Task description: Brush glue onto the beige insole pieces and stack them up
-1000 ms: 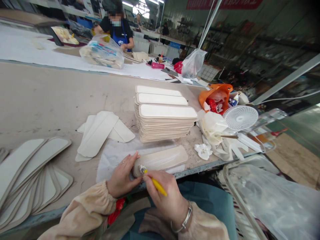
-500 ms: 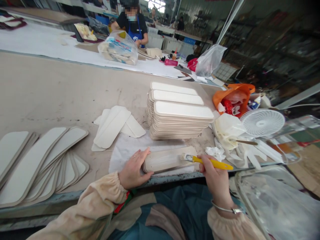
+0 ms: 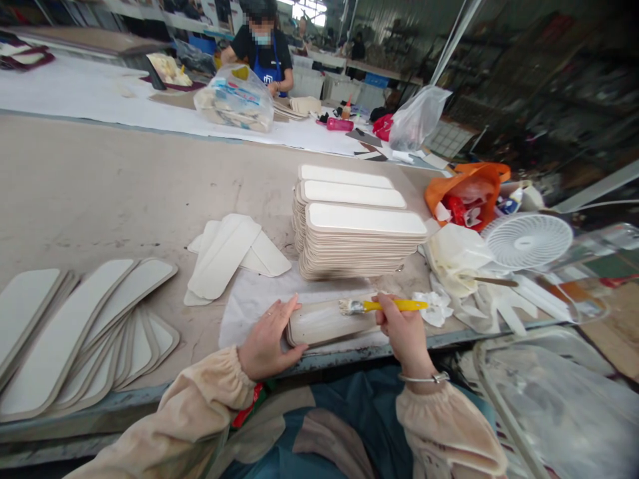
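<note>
The right hand (image 3: 403, 327) is closed round a yellow brush (image 3: 368, 306), its bristles (image 3: 350, 307) pointing left of that grip and on, or just over, a beige panel (image 3: 319, 324). The panel lies left of the grip and partly under it, lengthwise along the table edge (image 3: 344, 356), on a white cloth (image 3: 239, 299). At the end away from the grip, the left hand (image 3: 269, 339) has thumb and fingers spread wide, touching the panel near 2 corners; it looks braced rather than clenched. Beyond the grip stand 3 piles (image 3: 359, 249); farther left lie loose strips (image 3: 224, 256), and just right of the grip is a crumpled tissue (image 3: 434, 309).

For an even coat, I would hold the brush low and stroke lengthwise with light pressure. The left thumb is best at the rim, clear of the bristles. The right end seems unpinned, so a gentler touch there should prevent slipping.
</note>
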Motion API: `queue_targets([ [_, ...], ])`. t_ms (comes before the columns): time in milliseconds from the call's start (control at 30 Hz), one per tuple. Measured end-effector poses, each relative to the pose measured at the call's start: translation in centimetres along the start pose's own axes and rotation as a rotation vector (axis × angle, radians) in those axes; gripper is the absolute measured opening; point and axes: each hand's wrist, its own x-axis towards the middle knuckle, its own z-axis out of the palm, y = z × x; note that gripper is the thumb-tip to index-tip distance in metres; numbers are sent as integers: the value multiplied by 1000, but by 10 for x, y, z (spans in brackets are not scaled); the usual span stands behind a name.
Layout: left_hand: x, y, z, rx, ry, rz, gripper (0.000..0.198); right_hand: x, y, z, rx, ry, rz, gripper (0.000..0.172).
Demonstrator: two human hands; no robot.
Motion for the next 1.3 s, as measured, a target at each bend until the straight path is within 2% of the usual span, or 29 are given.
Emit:
queue_targets([
  [100,0,0,-1,8,1,11,93,2,-8,-24,-136,78,-77,37],
  [167,1,0,-2,17,4,18,90,-9,-17,-24,-211,100,-183,33],
  [233,1,0,-2,31,5,23,88,-29,-24,-11,-223,55,-286,28],
  [300,1,0,-1,45,4,28,87,-47,-26,9,-156,-92,-325,25],
  [367,1,-1,0,51,3,32,88,-58,-24,27,-61,-242,-287,25],
  [400,1,-2,0,54,3,32,89,-58,-21,33,-17,-268,-248,25],
  [467,0,-2,1,58,6,26,89,-50,-14,33,32,-223,-163,26],
  [533,0,-3,1,58,9,28,88,-33,-8,18,13,-107,-107,27],
  [633,0,-2,0,50,22,43,87,-10,-3,-19,-148,56,-137,29],
  [733,1,-1,-1,48,39,50,86,-5,1,-49,-331,168,-278,31],
  [800,1,-1,-1,56,44,53,86,-13,4,-55,-446,192,-420,29],
  [933,1,-2,0,86,40,59,86,-45,6,-33,-725,74,-658,22],
  [1033,0,-3,1,100,41,66,85,-74,-6,-3,-688,-116,-707,20],
  [1100,-1,-4,2,104,43,66,84,-89,-17,17,-485,-246,-673,20],
  [1167,-1,-4,2,109,44,61,84,-95,-23,31,-247,-328,-539,22],
  [1233,-1,-5,3,120,41,55,84,-90,-21,36,-42,-326,-338,25],
  [1300,-1,-5,3,129,37,57,85,-77,-12,28,98,-254,-145,28],
])
